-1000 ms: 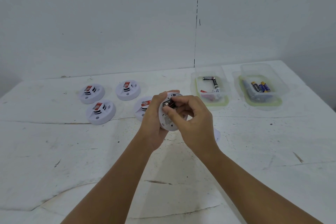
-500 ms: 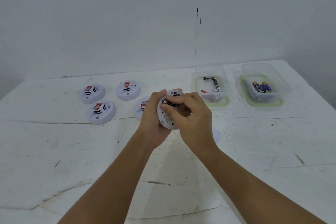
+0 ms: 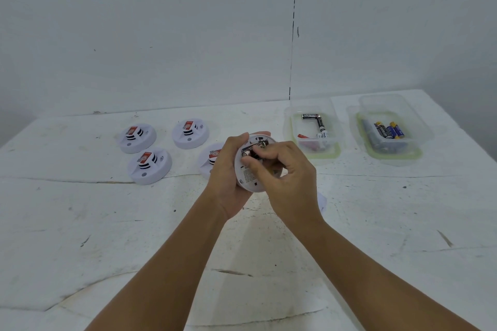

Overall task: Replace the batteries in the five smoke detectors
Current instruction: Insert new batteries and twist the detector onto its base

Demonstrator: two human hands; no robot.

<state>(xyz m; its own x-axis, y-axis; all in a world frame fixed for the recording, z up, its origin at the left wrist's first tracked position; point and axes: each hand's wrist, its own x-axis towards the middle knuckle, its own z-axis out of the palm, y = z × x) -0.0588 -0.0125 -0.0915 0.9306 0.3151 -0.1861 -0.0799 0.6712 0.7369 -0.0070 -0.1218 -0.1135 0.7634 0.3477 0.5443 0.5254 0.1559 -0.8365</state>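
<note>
My left hand (image 3: 227,169) grips a round white smoke detector (image 3: 248,177) above the table, its open back turned toward me. My right hand (image 3: 285,177) reaches over it, thumb and fingertips pinching a battery (image 3: 252,150) in the compartment near the detector's top. Three white smoke detectors with red labels lie on the table at the left (image 3: 137,136) (image 3: 190,133) (image 3: 149,165). Another detector (image 3: 212,157) lies partly hidden behind my left hand.
Two clear plastic boxes stand at the back right of the white table (image 3: 107,223): the nearer box (image 3: 312,129) holds black batteries, the farther box (image 3: 390,131) holds blue and yellow batteries. A small white piece (image 3: 322,200) lies on the table behind my right wrist.
My right hand's fingers have shifted lower over the detector's battery compartment, curling more tightly on the battery. The detector stays in my left hand at about the same place.
</note>
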